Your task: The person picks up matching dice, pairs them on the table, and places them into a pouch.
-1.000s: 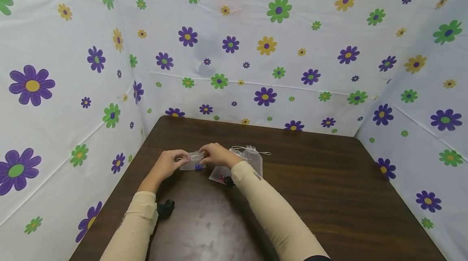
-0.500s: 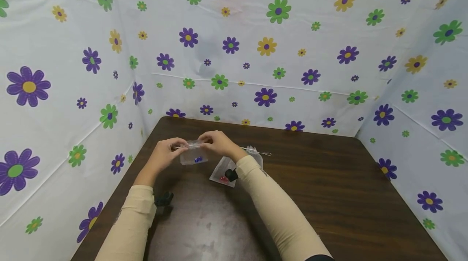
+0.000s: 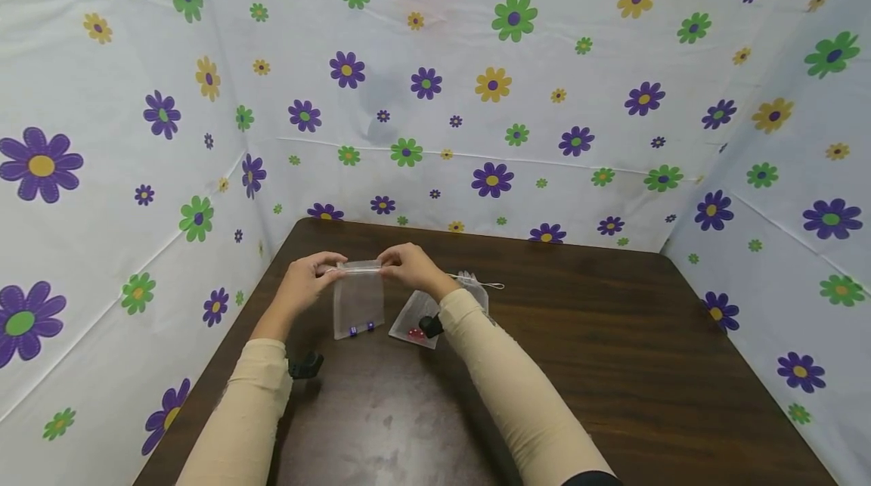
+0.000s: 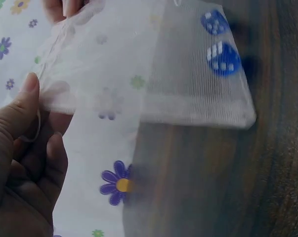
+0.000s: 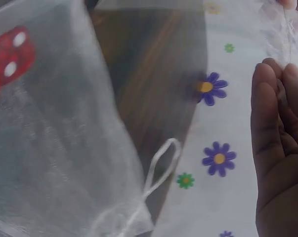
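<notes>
A sheer white drawstring bag (image 3: 359, 295) hangs upright between my hands, its lower edge near the tabletop. Two blue dice (image 4: 223, 59) with white pips lie at its bottom and show through the mesh. My left hand (image 3: 305, 282) pinches the left end of the gathered top by thumb and fingers. At the right end, my right hand (image 3: 413, 271) pinches the same top edge. Beneath my right forearm lies a second sheer bag (image 3: 411, 312) with red dice (image 5: 13, 54) inside; the sleeve covers part of it.
More sheer bag fabric (image 3: 476, 291) with a white looped cord (image 3: 495, 286) lies behind the right wrist. Black wrist cameras (image 3: 306, 366) stick out from both sleeves. A flowered cloth (image 3: 435, 93) hangs behind and beside the brown table (image 3: 585, 335).
Both hands have risen slightly, and the bag between them now hangs at full length. The blue dice have dropped to its lower edge. The bag with red dice stays in place.
</notes>
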A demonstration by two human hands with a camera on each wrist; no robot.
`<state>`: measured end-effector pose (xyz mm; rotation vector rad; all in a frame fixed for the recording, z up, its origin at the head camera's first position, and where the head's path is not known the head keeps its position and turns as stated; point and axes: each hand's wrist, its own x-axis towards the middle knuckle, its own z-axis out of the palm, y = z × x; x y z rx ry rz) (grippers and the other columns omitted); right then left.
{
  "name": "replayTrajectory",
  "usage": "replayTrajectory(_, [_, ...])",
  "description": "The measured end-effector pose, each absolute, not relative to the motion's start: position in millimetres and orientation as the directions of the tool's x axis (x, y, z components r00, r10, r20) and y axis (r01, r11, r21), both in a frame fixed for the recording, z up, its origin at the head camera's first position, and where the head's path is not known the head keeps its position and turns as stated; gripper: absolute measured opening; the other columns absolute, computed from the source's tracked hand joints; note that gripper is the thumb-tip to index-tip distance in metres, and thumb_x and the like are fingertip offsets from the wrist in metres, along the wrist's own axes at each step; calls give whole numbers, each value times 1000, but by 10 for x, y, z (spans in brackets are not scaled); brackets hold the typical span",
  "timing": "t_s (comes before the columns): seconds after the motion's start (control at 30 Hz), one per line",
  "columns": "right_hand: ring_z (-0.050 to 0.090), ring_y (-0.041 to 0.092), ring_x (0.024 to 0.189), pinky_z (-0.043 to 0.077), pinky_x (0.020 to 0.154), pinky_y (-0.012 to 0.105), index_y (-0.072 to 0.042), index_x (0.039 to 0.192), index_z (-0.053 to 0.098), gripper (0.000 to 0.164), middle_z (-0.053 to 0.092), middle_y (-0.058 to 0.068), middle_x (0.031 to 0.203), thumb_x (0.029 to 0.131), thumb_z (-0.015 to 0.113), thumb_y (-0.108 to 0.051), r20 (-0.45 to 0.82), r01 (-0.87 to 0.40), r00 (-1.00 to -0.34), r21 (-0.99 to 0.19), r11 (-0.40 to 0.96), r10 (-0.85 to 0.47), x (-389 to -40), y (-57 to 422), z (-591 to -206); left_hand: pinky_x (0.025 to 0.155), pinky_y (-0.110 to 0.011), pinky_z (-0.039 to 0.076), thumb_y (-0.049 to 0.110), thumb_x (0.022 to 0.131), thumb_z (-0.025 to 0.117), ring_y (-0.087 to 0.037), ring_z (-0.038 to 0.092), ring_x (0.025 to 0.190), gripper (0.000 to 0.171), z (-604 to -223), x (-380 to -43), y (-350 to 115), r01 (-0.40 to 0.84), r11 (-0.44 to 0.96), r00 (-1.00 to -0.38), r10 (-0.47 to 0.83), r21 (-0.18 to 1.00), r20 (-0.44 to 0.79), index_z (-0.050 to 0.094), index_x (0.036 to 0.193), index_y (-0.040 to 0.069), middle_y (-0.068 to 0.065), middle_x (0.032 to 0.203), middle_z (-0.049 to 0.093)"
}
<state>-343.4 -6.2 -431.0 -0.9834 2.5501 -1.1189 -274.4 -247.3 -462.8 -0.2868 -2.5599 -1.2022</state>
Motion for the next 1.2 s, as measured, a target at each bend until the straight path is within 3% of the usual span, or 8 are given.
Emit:
replayTrajectory(0.17, [73,34,87,56,68,25,1,112,73,19,75,13,92,95,71,-7,38,-394,-806,-780,486,-591,-3475,-54,-4441,65,-34,49,18,96,72,-20,71,77,25,-4710,-2793,-2501,228,637,-963,34,737,269,72,118,7,-10,90,77])
replayTrajectory(0.37, [73,34,81,59,74,39,4,116,71,23,74,14,87,94,71,-2,23,-351,-829,-800,487,-559,-3481,-68,-4532,65,-33,47,15,97,71,-18,73,75,21,-4790,-2826,-2525,203,629,-969,21,750,244,72,115,5,-4,83,77])
replayTrajectory(0.5, [73,32,78,58,67,31,4,116,70,23,73,9,81,93,72,1,21,-343,-843,-790,508,-537,-3489,-43,-4585,65,-31,46,15,98,70,-18,74,76,18,-4842,-2830,-2538,193,632,-973,23,751,231,73,111,4,-3,83,77])
replayTrajectory(0.67, [69,19,70,52,60,22,2,115,70,23,72,6,81,93,72,0,19,-339,-857,-775,534,-516,-3500,41,-4617,74,-36,52,14,99,67,-17,74,77,15,-4920,-2839,-2546,186,648,-975,26,739,223,74,107,4,-3,84,77])
replayTrajectory(0.9, [65,16,66,50,59,22,3,112,69,19,74,14,87,93,71,1,21,-344,-870,-743,575,-493,-3515,161,-4658,78,-42,52,16,100,67,-16,73,73,13,-4992,-2829,-2539,178,699,-973,18,693,231,75,95,6,-1,81,77])
replayTrajectory(1.2, [70,19,83,55,72,28,1,116,70,19,74,10,103,100,65,-8,67,-439,-832,-687,579,-551,-3541,213,-4683,73,-41,51,18,102,64,-24,69,81,17,-5002,-2829,-2598,168,738,-976,31,653,217,74,104,4,-8,89,75])
